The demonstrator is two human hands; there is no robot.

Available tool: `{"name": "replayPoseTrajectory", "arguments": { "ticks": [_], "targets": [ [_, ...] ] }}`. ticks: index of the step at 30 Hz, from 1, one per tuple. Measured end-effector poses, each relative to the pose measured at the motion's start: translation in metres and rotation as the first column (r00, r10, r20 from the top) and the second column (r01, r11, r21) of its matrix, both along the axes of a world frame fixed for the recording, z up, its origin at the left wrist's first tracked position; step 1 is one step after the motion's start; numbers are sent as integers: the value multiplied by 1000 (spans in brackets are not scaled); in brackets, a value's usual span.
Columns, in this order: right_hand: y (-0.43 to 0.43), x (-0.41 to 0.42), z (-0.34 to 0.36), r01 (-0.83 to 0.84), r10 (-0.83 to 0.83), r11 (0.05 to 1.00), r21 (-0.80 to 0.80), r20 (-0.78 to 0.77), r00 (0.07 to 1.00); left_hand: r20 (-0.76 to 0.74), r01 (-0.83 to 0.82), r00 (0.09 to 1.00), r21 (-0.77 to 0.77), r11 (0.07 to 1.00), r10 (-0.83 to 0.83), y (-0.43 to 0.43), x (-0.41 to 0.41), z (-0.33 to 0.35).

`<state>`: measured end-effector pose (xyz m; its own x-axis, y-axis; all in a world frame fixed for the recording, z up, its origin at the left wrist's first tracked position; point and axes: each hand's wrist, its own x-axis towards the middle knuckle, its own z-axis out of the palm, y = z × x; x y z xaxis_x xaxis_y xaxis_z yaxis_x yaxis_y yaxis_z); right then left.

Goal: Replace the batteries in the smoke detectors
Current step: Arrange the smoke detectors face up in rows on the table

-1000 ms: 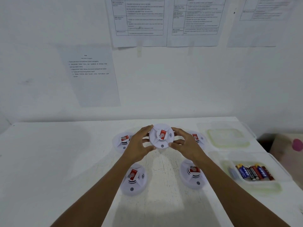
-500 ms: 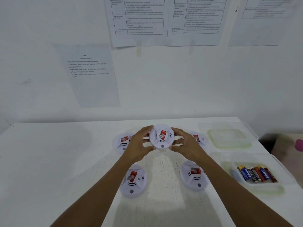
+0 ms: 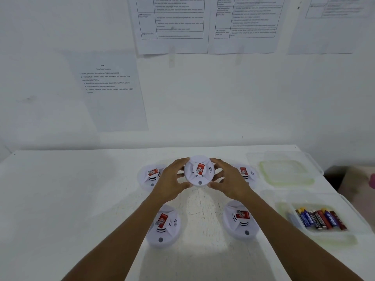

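Two bare forearms reach out over a white counter (image 3: 60,199) whose paint is scuffed and streaked in the middle. Nearest the camera, two round white plastic smoke detectors lie face up, one at the left (image 3: 164,227) and one at the right (image 3: 240,221), each a smooth shallow dome with a red label, curved sounder slots and a small dark button at its near edge. To the right, an open clear plastic tub (image 3: 353,226) holds a row of cylindrical batteries (image 3: 320,218) in blue, red and black sleeves. Beyond the near pair, the left hand (image 3: 172,180) and right hand (image 3: 229,182) clasp a third detector (image 3: 198,171) between them, fingers curled round its rim on either side, apparently just above the counter. The step in hand appears to be opening this unit; doing it well would mean keeping the grip on the rim, clear of the label and button, holding one half steady while the other turns, and turning it over to reach the battery compartment, which is not visible from here. Two more detectors sit just behind the hands, one at the left (image 3: 151,176) and one at the right (image 3: 246,174), both partly hidden. Farther right lies an empty translucent container (image 3: 286,173) with a pale greenish rim. Printed sheets (image 3: 109,92) are taped to the white wall behind, their text too small to read.
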<state>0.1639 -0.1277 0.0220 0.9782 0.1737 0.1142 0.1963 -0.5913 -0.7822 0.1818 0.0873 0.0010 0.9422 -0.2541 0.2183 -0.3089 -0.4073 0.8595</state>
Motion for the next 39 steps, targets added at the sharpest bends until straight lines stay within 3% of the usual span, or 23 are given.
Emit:
{"name": "replayPoseTrajectory", "arguments": {
  "ticks": [10, 23, 32, 35, 39],
  "targets": [
    [1, 13, -15, -48, 32, 975, -219, -76, 997, -126, 36, 992, 206, 978, -10, -2, 10, -10],
    [-4, 9, -12, -50, 34, 984, -168, -100, 994, -169, 69, 986, 371, 926, -5, -11, 16, -8],
    [-78, -8, 8, 257, -248, 951, -170, 75, 966, -17, 127, 991, 412, 902, -131, -81, 21, 2],
    [-95, -15, 3, 325, -321, 923, -205, 52, 946, -51, 165, 986, 468, 868, -160, -111, 17, 4],
    [-100, -16, 2, 291, -315, 911, -291, -37, 948, -63, 156, 988, 454, 877, -143, -135, 23, -9]
  ]
}}
